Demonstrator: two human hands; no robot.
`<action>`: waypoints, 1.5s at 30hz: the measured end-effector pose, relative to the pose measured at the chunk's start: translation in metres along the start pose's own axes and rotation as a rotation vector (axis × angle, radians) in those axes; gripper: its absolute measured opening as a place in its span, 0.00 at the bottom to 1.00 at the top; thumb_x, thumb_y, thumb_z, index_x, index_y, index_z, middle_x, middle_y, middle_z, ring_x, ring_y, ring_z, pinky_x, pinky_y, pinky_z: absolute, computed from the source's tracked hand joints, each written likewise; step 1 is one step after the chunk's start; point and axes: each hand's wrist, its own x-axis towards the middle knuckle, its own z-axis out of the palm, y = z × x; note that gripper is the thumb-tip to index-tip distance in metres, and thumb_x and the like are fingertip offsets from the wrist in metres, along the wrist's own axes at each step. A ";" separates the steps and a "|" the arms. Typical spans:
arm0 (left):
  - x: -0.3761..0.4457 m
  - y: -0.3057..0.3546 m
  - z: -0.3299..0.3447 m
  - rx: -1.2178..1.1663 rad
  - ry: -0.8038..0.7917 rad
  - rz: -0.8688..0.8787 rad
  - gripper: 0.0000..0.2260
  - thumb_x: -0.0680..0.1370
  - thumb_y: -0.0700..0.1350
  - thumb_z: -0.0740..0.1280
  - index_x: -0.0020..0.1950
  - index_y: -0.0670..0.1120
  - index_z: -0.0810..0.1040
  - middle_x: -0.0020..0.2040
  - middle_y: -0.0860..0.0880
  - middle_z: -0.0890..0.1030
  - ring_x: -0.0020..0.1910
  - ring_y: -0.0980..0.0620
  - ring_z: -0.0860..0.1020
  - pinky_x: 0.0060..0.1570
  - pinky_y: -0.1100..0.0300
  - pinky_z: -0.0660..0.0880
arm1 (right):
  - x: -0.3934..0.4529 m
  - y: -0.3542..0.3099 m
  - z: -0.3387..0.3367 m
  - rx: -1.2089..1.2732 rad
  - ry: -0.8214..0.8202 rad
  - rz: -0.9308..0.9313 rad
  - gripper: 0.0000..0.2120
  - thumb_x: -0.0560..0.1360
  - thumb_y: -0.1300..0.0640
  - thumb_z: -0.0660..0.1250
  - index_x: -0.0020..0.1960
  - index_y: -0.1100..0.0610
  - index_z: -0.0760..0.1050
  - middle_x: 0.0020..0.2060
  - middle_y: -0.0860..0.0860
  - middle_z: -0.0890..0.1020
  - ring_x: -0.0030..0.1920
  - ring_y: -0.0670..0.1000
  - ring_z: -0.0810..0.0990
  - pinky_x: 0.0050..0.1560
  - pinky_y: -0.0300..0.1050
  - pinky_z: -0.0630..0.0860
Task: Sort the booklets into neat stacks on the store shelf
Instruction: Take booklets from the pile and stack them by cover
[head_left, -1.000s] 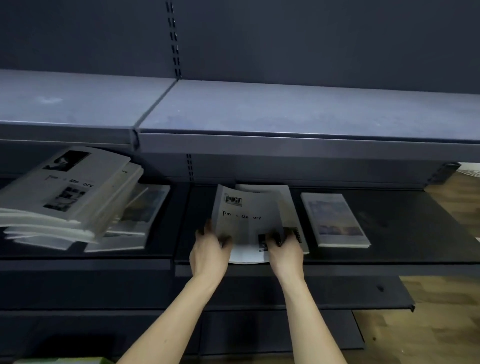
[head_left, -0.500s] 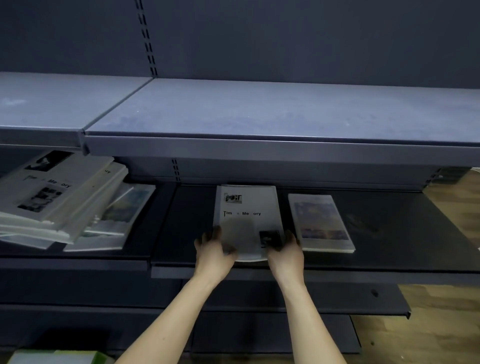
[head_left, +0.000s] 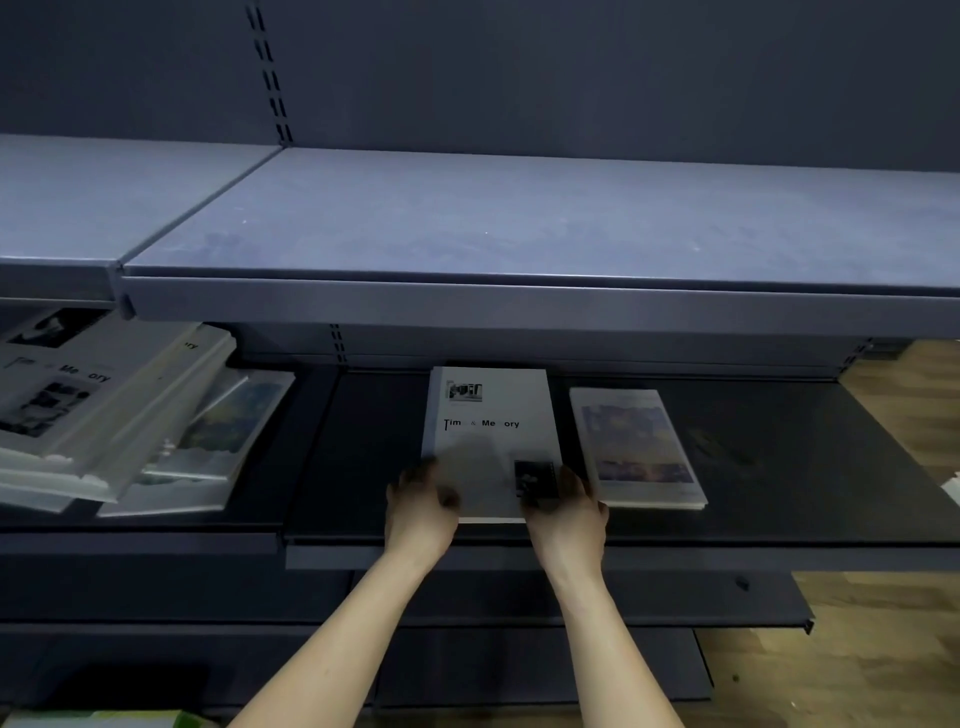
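A white booklet (head_left: 491, 431) with "Time & Memory" on its cover lies flat on the dark middle shelf (head_left: 779, 467), square on top of another one like it. My left hand (head_left: 418, 512) grips its near left corner. My right hand (head_left: 569, 512) grips the near right corner, thumb on the cover. Just to the right lies a booklet with a coloured picture cover (head_left: 636, 447), apart from the white stack. On the left part of the shelf an untidy, slanting pile of white booklets (head_left: 93, 410) rests on coloured booklets (head_left: 223, 436).
A grey upper shelf (head_left: 519, 228) overhangs the middle shelf and leaves a low gap above the booklets. A lower dark shelf (head_left: 675, 597) juts out under my forearms. Wooden floor (head_left: 883, 665) shows at the right.
The white booklet, tilted up in both hands a second ago, now lies flat and squared on the stack. My hands have slid to its near corners. The view has shifted right.
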 end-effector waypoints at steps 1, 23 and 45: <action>0.000 -0.001 0.000 -0.012 0.005 0.001 0.23 0.81 0.45 0.62 0.76 0.48 0.64 0.72 0.45 0.68 0.70 0.44 0.65 0.69 0.53 0.64 | 0.000 -0.001 0.000 -0.004 0.005 -0.002 0.28 0.76 0.50 0.70 0.73 0.55 0.69 0.69 0.53 0.75 0.70 0.57 0.70 0.72 0.51 0.63; -0.001 -0.009 -0.017 -0.003 -0.062 0.059 0.27 0.79 0.54 0.65 0.76 0.50 0.63 0.73 0.46 0.66 0.71 0.44 0.65 0.69 0.50 0.66 | -0.015 -0.025 -0.001 -0.120 0.100 0.012 0.26 0.76 0.51 0.68 0.73 0.49 0.70 0.74 0.51 0.67 0.69 0.63 0.67 0.63 0.55 0.69; -0.056 -0.074 -0.124 -0.068 0.421 -0.126 0.22 0.79 0.49 0.64 0.72 0.47 0.69 0.67 0.45 0.73 0.66 0.46 0.71 0.58 0.50 0.73 | -0.086 -0.149 0.064 0.242 -0.259 -0.311 0.22 0.79 0.48 0.64 0.72 0.52 0.71 0.68 0.51 0.76 0.67 0.53 0.73 0.68 0.51 0.71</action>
